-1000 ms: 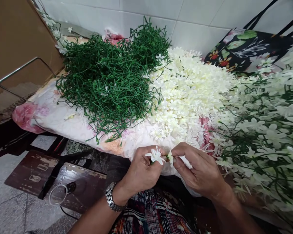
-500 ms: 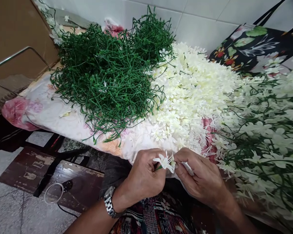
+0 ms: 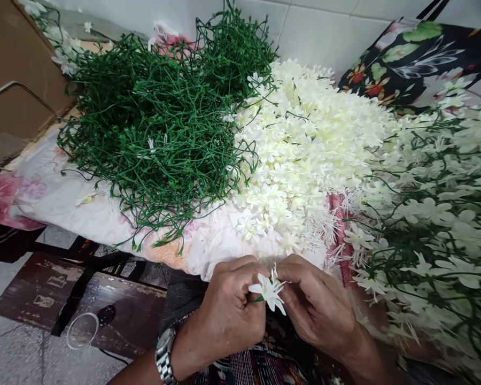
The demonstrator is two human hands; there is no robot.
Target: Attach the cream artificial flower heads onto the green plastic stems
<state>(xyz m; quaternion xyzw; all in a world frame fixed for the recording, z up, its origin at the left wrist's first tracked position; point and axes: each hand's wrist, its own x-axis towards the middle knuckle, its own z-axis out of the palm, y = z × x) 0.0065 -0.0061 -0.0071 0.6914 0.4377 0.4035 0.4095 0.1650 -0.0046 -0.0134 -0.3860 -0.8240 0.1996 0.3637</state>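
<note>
Between my hands is a white artificial flower (image 3: pixel 269 293) with narrow pointed petals and a short bit of green stem. My left hand (image 3: pixel 234 302) is closed round that stem, its thumb and forefinger beside the bloom. Pinched at the flower's far side, my right hand (image 3: pixel 318 302) has its fingertips partly hidden behind the petals. Beyond them lies a heap of loose white blossoms (image 3: pixel 304 144). To its left, a tangled pile of green plastic stems (image 3: pixel 156 128) covers much of the cloth. Finished-looking white flowers on stems (image 3: pixel 444 219) are massed at the right.
A floral cloth (image 3: pixel 208 251) covers the work surface. Behind stands a black flowered bag (image 3: pixel 417 64) against the tiled wall (image 3: pixel 316 27). A cardboard box (image 3: pixel 20 80) is at the left. Below left are a brown wooden board (image 3: pixel 124 305) and a clear plastic ring (image 3: pixel 83 330).
The view has shifted, so the piles sit further left. The flower has turned to face me more, and my right fingers have come in close behind its petals.
</note>
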